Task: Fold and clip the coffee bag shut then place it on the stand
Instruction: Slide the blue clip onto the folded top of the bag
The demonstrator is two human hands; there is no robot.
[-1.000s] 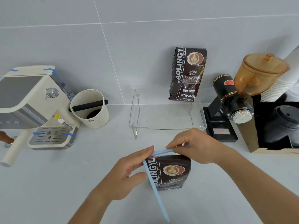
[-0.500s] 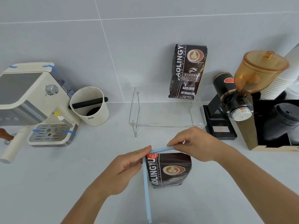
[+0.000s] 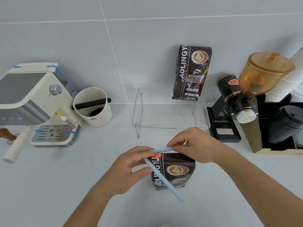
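Brown glossy foil coffee bag [image 3: 176,171]: upright on the pale grey matte counter [image 3: 49,185], its top folded down, in front of the stand.
Light blue slim plastic bag clip [image 3: 161,173]: hinged open in a V, one bar along the fold, the other slanting down across the bag's front.
Clear acrylic stand [image 3: 170,123]: holds a second brown foil bag [image 3: 191,73] leaning on the tiled wall.
Left hand [image 3: 129,167]: thumb and fingers pinched on the clip's hinge end.
Right hand [image 3: 195,145]: fingers curled, pressing the upper bar onto the fold.

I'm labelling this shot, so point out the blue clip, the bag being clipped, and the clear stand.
blue clip [image 3: 164,177], head view, free arm.
bag being clipped [image 3: 177,171], head view, front panel.
clear stand [image 3: 170,128], head view, front edge.
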